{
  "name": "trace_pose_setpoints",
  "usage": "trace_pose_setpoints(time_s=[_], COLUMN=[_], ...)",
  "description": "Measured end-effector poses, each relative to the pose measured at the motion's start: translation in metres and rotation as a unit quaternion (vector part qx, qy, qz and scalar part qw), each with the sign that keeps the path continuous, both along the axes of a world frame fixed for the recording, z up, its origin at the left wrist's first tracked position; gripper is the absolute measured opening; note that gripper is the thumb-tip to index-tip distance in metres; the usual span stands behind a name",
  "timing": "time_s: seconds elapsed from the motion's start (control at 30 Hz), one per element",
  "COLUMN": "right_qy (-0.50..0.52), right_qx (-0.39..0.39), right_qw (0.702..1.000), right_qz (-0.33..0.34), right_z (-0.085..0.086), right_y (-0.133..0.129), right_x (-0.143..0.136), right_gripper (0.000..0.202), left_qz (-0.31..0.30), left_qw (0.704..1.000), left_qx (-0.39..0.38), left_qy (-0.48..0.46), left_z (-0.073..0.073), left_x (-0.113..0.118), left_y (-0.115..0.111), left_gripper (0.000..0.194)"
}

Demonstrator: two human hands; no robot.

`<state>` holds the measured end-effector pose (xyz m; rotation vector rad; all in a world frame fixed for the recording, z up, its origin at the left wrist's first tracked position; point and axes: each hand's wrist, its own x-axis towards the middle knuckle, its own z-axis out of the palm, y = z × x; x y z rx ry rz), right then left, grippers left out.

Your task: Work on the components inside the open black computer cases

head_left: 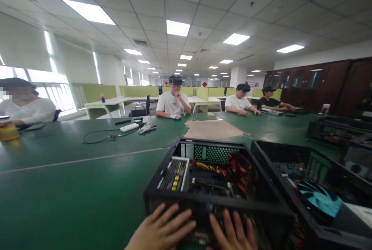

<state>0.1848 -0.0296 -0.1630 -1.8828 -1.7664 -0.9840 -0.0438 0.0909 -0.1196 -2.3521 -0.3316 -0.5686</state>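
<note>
An open black computer case (162,172) stands on the green table (72,188) right in front of me, with red and yellow cables and a power supply (174,173) inside. My left hand (162,228) lies flat with fingers spread against the near wall of the case. Beside it my right hand (232,232) rests on the same wall, fingers apart. Neither hand holds anything.
A second open case (314,192) with a blue fan (319,199) sits to the right, another black case (334,130) beyond it. A white device with cable (129,127) lies mid-table. Several people sit at the far side and far left.
</note>
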Motion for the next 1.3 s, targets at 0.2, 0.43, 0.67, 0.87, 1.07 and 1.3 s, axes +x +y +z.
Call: trace_pose_setpoints(time_s=[0.2, 0.43, 0.67, 0.87, 1.07, 1.3], right_qy=[0.169, 0.124, 0.315, 0.194, 0.105, 0.124], right_qx=[-0.332, -0.335, -0.416, -0.399, -0.348, -0.365], right_qw=[0.927, 0.921, 0.821, 0.889, 0.922, 0.923], right_qz=[-0.049, -0.155, -0.233, -0.112, -0.13, 0.003], right_z=[0.149, 0.21, 0.189, 0.168, 0.16, 0.17], right_y=[0.121, 0.06, 0.031, 0.032, 0.01, -0.027], right_x=[-0.009, 0.087, 0.194, 0.086, 0.061, 0.039], right_gripper=[0.036, 0.052, 0.055, 0.049, 0.024, 0.034], left_qz=[0.202, 0.214, 0.272, 0.222, 0.17, 0.066], left_qw=[0.925, 0.9, 0.867, 0.882, 0.9, 0.921], left_qx=[-0.314, -0.375, -0.416, -0.403, -0.386, -0.369], left_qy=[-0.077, -0.055, -0.041, -0.095, -0.113, -0.104], left_z=[0.06, 0.037, 0.029, 0.044, 0.085, 0.127], left_x=[0.111, 0.054, -0.003, -0.006, 0.016, 0.041], left_y=[0.045, 0.019, 0.018, 0.002, -0.015, -0.048], left_gripper=[0.049, 0.028, 0.032, 0.035, 0.031, 0.033])
